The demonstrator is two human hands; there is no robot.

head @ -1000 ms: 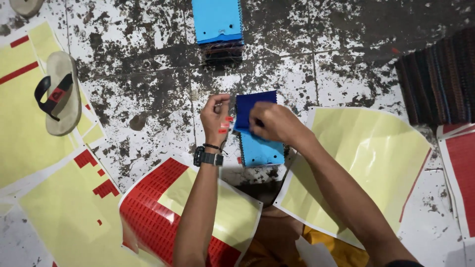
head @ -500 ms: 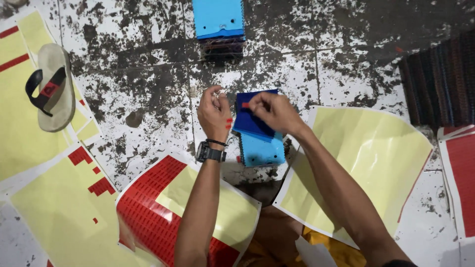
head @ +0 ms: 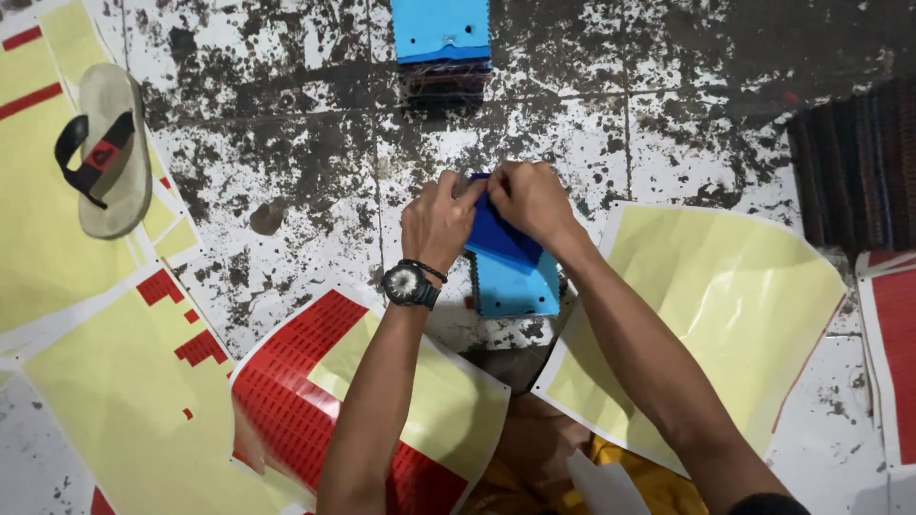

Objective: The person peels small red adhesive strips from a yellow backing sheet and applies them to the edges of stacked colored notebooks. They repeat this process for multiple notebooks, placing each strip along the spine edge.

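Big speckled tile floor [head: 286,124] under me, dark blotches all over. Yellow backing sheets next: one wide sheet [head: 735,315] to my right, more yellow sheets [head: 105,420] w/ red squares left on them at my left, and a part-peeled red sticker sheet [head: 296,401] under my left forearm. Dark striped fabric pile [head: 859,162] at the far right edge. Sandal [head: 105,148] lying sole-down on the yellow sheets, top left. Blue-topped stack [head: 444,38] straight ahead, well apart from my hands. Now the small stuff: light blue swatch stack [head: 515,281] sits on the floor just in front of my knees, btw my arms, dark blue swatch [head: 496,234] lifted off its top end. My left hand [head: 437,224], watch on the wrist, fingers curled shut, pinching the swatch's upper left edge. My right hand [head: 530,200] right beside it, thumbs nearly touching, fingers also closed tight on that same top edge.
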